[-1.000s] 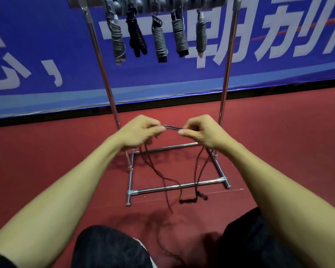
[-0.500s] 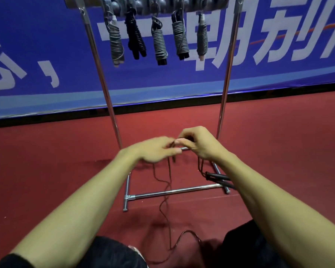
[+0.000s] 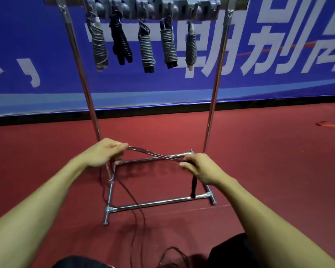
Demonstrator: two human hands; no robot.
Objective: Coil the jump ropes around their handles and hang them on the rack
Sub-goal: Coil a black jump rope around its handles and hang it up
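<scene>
- While drawn out between the two hands, crosses in front of the rack as a doubled, slightly blurred strand of thin dark jump rope (image 3: pixel 155 156), higher at its left end and lower at its right.
- Pinches that strand with the left hand (image 3: pixel 104 153): thumb and forefinger closed on it, the other fingers curled underneath.
- Grips the opposite end with the right hand (image 3: pixel 201 169), back of the hand upward, fingers wrapped round it.
- Lets a black handle (image 3: pixel 193 187) hang straight down from under the right hand, its lower end in front of the near base bar (one handle or two pressed together, cannot tell).
- Trails loose rope from below the left hand down past the rack's near-left corner and onto the red floor (image 3: pixel 259 171), ending in a loop beside the dark-clad knees (image 3: pixel 230 252) at the bottom edge.
- Faces a chrome rack (image 3: pixel 81 74) just beyond the hands: two upright posts, a rectangular base of bars, a grey hook rail (image 3: pixel 153 8) across the top.
- Hung from that rail, side by side and well above the floor, five coiled ropes (image 3: pixel 146 49): four wound in grey, the second from the left in black.
- Behind the rack, a blue banner (image 3: pixel 278 84) with large white characters.
- At the far right edge, well apart from the rack, a small red strip (image 3: pixel 333 124) on the floor.
</scene>
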